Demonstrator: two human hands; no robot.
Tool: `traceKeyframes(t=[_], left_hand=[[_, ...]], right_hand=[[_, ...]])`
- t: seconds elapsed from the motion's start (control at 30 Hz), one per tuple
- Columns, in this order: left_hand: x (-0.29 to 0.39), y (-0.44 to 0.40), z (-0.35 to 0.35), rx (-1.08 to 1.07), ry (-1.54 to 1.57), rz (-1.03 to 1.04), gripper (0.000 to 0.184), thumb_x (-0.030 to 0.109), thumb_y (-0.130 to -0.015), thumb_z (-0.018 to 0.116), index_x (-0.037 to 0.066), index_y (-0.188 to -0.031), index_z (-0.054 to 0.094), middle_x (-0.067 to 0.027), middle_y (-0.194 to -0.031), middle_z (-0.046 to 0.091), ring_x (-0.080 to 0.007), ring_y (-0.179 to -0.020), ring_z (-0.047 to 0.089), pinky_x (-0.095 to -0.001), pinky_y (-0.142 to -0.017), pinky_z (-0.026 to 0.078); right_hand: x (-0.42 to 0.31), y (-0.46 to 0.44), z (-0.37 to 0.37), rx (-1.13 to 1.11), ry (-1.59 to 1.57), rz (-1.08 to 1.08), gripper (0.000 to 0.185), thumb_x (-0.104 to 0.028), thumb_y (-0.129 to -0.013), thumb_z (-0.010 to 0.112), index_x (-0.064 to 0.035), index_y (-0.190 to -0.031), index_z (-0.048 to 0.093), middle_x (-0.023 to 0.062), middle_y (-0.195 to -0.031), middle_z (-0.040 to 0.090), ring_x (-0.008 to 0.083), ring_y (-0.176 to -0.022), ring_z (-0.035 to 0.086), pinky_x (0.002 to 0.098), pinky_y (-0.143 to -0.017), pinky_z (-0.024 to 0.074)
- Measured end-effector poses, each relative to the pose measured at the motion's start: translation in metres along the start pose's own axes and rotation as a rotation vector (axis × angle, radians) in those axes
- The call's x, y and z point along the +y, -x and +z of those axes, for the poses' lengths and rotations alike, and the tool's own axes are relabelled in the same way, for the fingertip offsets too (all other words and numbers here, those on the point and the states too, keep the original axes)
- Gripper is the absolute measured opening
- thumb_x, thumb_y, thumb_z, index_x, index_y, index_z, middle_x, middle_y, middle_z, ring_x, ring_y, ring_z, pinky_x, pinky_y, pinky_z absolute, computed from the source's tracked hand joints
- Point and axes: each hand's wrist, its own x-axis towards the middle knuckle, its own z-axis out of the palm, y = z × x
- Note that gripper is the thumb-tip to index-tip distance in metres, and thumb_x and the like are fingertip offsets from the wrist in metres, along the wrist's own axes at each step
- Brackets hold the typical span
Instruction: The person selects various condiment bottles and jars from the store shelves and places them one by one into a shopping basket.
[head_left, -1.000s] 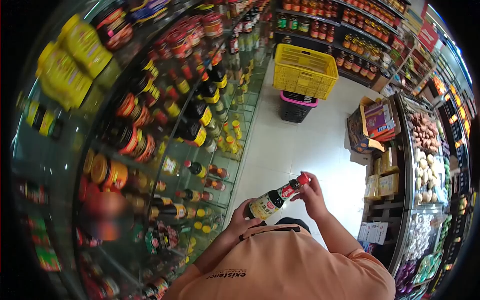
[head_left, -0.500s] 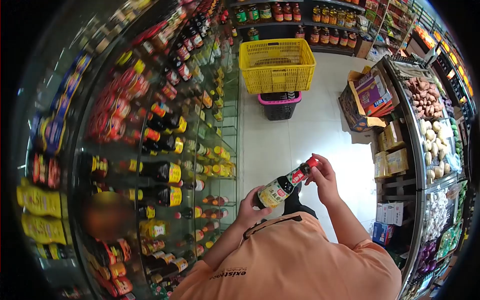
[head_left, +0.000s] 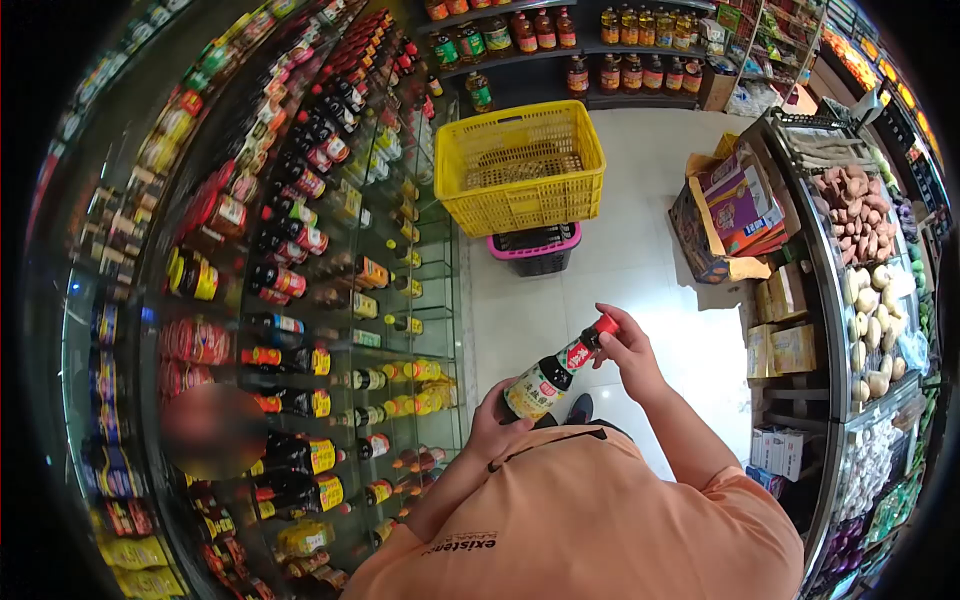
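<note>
A dark sauce bottle (head_left: 543,390) with a pale yellow label and a red cap is held tilted in front of my orange shirt. Around its base curl the fingers of my left hand (head_left: 497,424). Up at the cap end, my right hand (head_left: 630,350) pinches the red cap (head_left: 605,325) between thumb and fingers. The label faces up toward me, and the cap points away to the upper right. I cannot make out whether the cap is loose.
To the left rise glass shelves (head_left: 440,300) of bottled sauces. A yellow crate (head_left: 520,205) sits over a black basket with a pink rim (head_left: 535,255) ahead. On the right are an open cardboard box (head_left: 690,230) and a produce stand with potatoes (head_left: 870,320). Oil bottles (head_left: 640,75) line the back shelf.
The view has shifted, so the crate and basket now appear lower and further left. The bottle and both hands sit slightly further left, with the same grip.
</note>
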Motion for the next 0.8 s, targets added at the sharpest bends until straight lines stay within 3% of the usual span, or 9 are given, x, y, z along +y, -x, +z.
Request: traceKeyframes(t=[0.07, 0.17, 0.23, 0.27, 0.4, 0.5, 0.7, 0.77, 0.8], left_hand=[[-0.002, -0.030, -0.003, -0.010, 0.012, -0.020, 0.080, 0.014, -0.073, 0.082, -0.004, -0.138, 0.040, -0.0105, -0.129, 0.052, -0.0213, -0.124, 0.049, -0.0374, -0.107, 0.037], [-0.001, -0.082, -0.017, -0.073, -0.016, 0.061, 0.072, 0.007, -0.077, 0.077, -0.001, -0.138, 0.040, -0.0092, -0.124, 0.055, -0.0170, -0.111, 0.057, -0.0327, -0.096, 0.048], [0.004, -0.112, -0.035, -0.025, 0.038, -0.295, 0.061, 0.010, -0.080, 0.070, 0.001, -0.134, 0.043, -0.0062, -0.112, 0.059, -0.0113, -0.089, 0.059, -0.0247, -0.073, 0.051], [0.000, -0.128, -0.040, -0.040, 0.014, -0.175, 0.051, 0.016, -0.083, 0.062, 0.001, -0.130, 0.047, -0.0039, -0.101, 0.059, -0.0074, -0.074, 0.055, -0.0192, -0.056, 0.044], [-0.004, -0.198, -0.073, 0.009, 0.186, -0.270, 0.045, 0.024, -0.088, 0.055, 0.003, -0.128, 0.047, -0.0052, -0.102, 0.060, -0.0089, -0.071, 0.055, -0.0204, -0.055, 0.045], [-0.004, -0.253, -0.098, 0.035, 0.291, -0.284, 0.048, 0.023, -0.090, 0.052, 0.002, -0.133, 0.043, -0.0064, -0.102, 0.061, -0.0104, -0.067, 0.056, -0.0224, -0.056, 0.048], [0.024, -0.330, -0.134, 0.073, 0.043, -0.191, 0.050, 0.023, -0.099, 0.054, 0.004, -0.141, 0.037, -0.0100, -0.099, 0.065, -0.0137, -0.076, 0.063, -0.0283, -0.077, 0.052], [0.007, -0.340, -0.165, 0.269, -0.130, -0.206, 0.046, 0.019, -0.097, 0.055, 0.005, -0.139, 0.039, -0.0133, -0.112, 0.066, -0.0164, -0.082, 0.064, -0.0305, -0.080, 0.052], [-0.005, -0.339, -0.180, 0.383, -0.110, -0.218, 0.044, 0.018, -0.095, 0.058, 0.004, -0.134, 0.044, -0.0123, -0.104, 0.066, -0.0159, -0.085, 0.063, -0.0302, -0.077, 0.052]], right_hand=[[-0.002, -0.020, -0.012, 0.022, 0.001, 0.007, 0.048, -0.013, -0.096, 0.056, -0.0010, -0.140, 0.042, 0.0081, -0.102, 0.058, 0.0160, -0.084, 0.060, 0.0305, -0.068, 0.0536], [0.004, -0.059, -0.033, 0.060, -0.027, 0.017, 0.044, -0.016, -0.094, 0.061, -0.0013, -0.133, 0.046, 0.0105, -0.107, 0.060, 0.0181, -0.088, 0.061, 0.0309, -0.068, 0.0536], [0.007, -0.089, -0.044, 0.010, -0.022, 0.106, 0.033, -0.014, -0.093, 0.062, -0.0016, -0.121, 0.051, 0.0108, -0.106, 0.060, 0.0187, -0.090, 0.061, 0.0320, -0.067, 0.0553], [0.006, -0.106, -0.047, -0.025, -0.047, 0.160, 0.025, -0.013, -0.092, 0.063, -0.0023, -0.113, 0.052, 0.0106, -0.104, 0.060, 0.0192, -0.092, 0.061, 0.0330, -0.066, 0.0568], [0.006, -0.181, -0.050, -0.100, 0.077, 0.255, 0.021, -0.011, -0.092, 0.064, -0.0013, -0.108, 0.054, 0.0089, -0.097, 0.061, 0.0193, -0.090, 0.063, 0.0346, -0.069, 0.0587], [0.000, -0.238, -0.039, -0.098, 0.088, 0.192, 0.017, -0.008, -0.090, 0.067, -0.0013, -0.100, 0.054, 0.0084, -0.094, 0.063, 0.0164, -0.086, 0.063, 0.0320, -0.072, 0.0566], [-0.023, -0.371, -0.049, 0.066, 0.433, 0.006, 0.021, -0.005, -0.082, 0.071, 0.0011, -0.096, 0.056, 0.0073, -0.086, 0.066, 0.0141, -0.080, 0.063, 0.0292, -0.073, 0.0518], [-0.062, -0.410, -0.040, 0.113, 0.527, -0.085, 0.020, -0.002, -0.082, 0.072, -0.0017, -0.093, 0.055, 0.0026, -0.083, 0.062, 0.0105, -0.078, 0.057, 0.0276, -0.073, 0.0488], [-0.047, -0.438, -0.063, 0.141, 0.638, -0.149, 0.021, -0.005, -0.081, 0.074, -0.0017, -0.090, 0.055, 0.0017, -0.082, 0.062, 0.0092, -0.077, 0.057, 0.0268, -0.072, 0.0481]])
